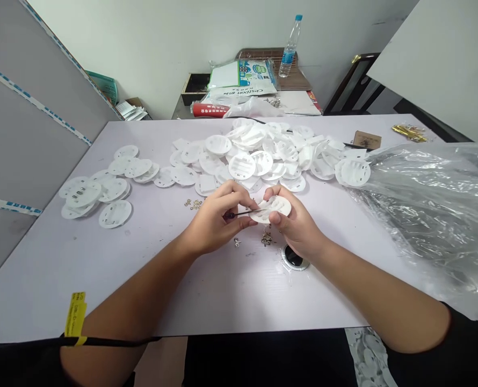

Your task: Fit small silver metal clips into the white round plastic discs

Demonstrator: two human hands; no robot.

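My right hand (295, 223) grips a round white plastic disc (281, 203) by its right side, with the thumb on the face. In my left hand (226, 212) is a thin dark tool (241, 213), its narrow end lying against the disc's left part. Whether it is tweezers or a screwdriver I cannot tell. The fingertips of both hands nearly meet at the disc. Below them on the table lie small metal pieces (267, 237) in a little heap, and a single one (237, 242) sits to the left. More brassy pieces (194, 203) lie left of my left hand.
A large pile of white discs (242, 166) spreads behind my hands, with a smaller group (114, 214) at the left. Clear plastic sheeting (432, 215) covers the right side. A round grommet (294, 258) sits near my right wrist. A water bottle (289, 51) stands at the back.
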